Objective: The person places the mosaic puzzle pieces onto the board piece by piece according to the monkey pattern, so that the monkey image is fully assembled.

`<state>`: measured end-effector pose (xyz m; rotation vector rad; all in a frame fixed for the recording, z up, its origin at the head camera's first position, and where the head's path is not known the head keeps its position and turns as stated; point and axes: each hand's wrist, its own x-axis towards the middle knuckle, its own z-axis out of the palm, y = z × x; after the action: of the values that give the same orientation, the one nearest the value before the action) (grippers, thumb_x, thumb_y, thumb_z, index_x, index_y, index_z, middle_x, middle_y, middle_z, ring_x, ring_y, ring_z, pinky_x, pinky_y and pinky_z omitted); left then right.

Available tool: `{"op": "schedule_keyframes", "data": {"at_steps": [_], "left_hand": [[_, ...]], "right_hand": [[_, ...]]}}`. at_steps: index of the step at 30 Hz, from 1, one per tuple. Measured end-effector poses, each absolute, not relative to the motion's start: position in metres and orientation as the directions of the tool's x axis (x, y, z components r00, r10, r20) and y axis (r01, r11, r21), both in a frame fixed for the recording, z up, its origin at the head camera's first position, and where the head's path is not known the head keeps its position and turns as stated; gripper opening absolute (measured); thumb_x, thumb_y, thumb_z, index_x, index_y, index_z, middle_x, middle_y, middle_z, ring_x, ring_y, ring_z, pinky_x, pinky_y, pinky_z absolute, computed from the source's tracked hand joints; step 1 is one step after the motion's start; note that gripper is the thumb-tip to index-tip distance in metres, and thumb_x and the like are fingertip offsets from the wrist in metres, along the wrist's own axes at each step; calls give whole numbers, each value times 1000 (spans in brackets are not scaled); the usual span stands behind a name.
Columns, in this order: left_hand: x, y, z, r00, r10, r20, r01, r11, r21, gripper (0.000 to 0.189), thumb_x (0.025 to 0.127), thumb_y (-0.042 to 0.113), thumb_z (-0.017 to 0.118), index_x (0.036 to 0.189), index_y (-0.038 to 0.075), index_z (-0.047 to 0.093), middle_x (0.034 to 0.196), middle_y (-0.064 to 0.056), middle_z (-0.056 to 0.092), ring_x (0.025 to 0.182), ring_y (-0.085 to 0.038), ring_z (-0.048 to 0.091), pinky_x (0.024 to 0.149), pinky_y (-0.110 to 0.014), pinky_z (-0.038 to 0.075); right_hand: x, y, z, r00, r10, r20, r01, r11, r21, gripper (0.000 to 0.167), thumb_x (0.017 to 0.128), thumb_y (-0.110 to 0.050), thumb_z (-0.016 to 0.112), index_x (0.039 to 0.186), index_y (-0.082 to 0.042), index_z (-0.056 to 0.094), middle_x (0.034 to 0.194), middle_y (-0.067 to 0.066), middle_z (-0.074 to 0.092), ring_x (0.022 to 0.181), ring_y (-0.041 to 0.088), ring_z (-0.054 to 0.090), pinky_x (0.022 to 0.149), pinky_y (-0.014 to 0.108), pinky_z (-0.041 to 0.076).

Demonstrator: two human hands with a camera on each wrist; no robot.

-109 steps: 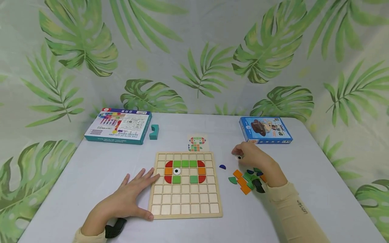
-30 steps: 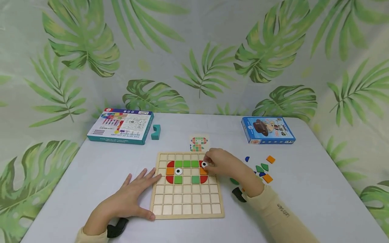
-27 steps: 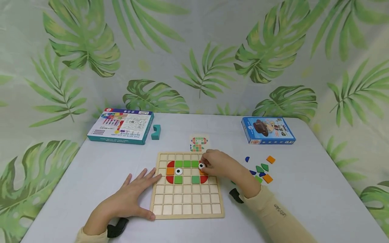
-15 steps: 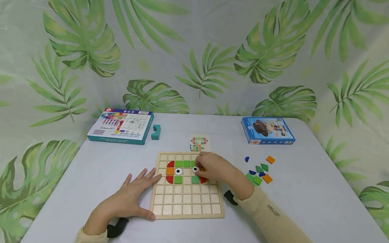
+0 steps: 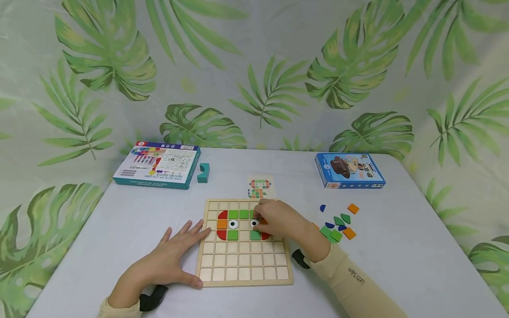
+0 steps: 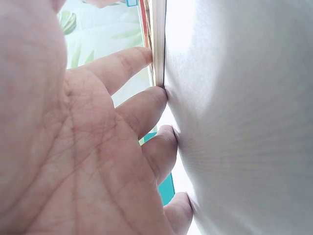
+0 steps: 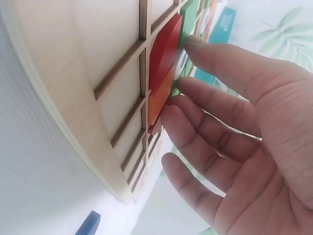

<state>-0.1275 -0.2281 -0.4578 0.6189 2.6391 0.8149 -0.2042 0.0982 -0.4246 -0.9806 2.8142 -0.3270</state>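
A wooden grid board (image 5: 244,260) lies on the table, with red, orange and green tiles set in its upper cells. My left hand (image 5: 169,258) spreads its fingers along the board's left side; in the left wrist view, fingertips touch the board's edge and the tablecloth. My right hand (image 5: 284,218) pinches a round white eye piece (image 5: 254,224) between thumb and forefinger, at the cell above the lower-right green tile (image 5: 255,235). In the right wrist view that eye piece (image 7: 183,62) is partly hidden by the fingers. Another eye piece (image 5: 233,224) sits in a cell to the left.
A small pattern card (image 5: 260,187) lies behind the board. Loose orange, green and blue tiles (image 5: 336,236) are scattered to the right. A white and teal box (image 5: 159,165), a teal block (image 5: 203,173) and a blue box (image 5: 350,171) stand at the back.
My right hand has brought the eye piece from the loose tiles leftward onto the board, then down to the cell. Several loose tiles lie more spread out. The left hand stays put.
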Motion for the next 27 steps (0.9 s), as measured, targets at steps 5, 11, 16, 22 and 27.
{"op": "schedule_keyframes", "data": {"at_steps": [5, 11, 16, 22, 27], "left_hand": [[-127, -228, -458, -859, 486, -161, 314, 748, 585, 126, 59, 65, 97, 166, 26, 43, 179, -9, 28, 167, -47, 14, 124, -83, -1], [-128, -229, -458, -856, 491, -162, 318, 748, 583, 125, 60, 66, 96, 166, 26, 42, 179, -8, 27, 167, -47, 14, 124, -83, -2], [-128, -229, -458, -855, 493, -163, 319, 746, 584, 125, 61, 66, 96, 166, 26, 42, 179, -9, 27, 167, -47, 14, 124, -83, -2], [-128, -228, -457, -856, 493, -158, 319, 743, 588, 125, 60, 66, 96, 166, 26, 43, 179, -9, 28, 167, -47, 14, 124, -83, -2], [-128, -229, -457, -856, 492, -160, 320, 745, 585, 125, 61, 66, 96, 166, 26, 43, 179, -9, 28, 167, -47, 14, 124, -83, -1]], "right_hand": [[-205, 102, -420, -795, -602, -72, -562, 776, -285, 20, 97, -24, 82, 108, -7, 80, 101, 4, 71, 82, 12, 56, 77, 29, 56], [-211, 110, -413, -849, -516, -110, -463, 829, -313, 26, 100, -13, 76, 124, -3, 77, 112, 9, 73, 89, 16, 61, 85, 35, 60], [-215, 114, -416, -836, -529, -146, -463, 822, -331, 28, 101, -9, 74, 127, 0, 76, 112, 11, 73, 90, 16, 60, 85, 35, 60], [-216, 114, -420, -813, -567, -129, -502, 796, -339, 20, 99, -6, 73, 117, 0, 78, 99, 7, 68, 85, 17, 54, 76, 30, 52], [-215, 117, -420, -822, -555, -125, -484, 798, -360, 22, 100, -10, 73, 120, -1, 78, 101, 7, 69, 85, 16, 56, 77, 29, 54]]}}
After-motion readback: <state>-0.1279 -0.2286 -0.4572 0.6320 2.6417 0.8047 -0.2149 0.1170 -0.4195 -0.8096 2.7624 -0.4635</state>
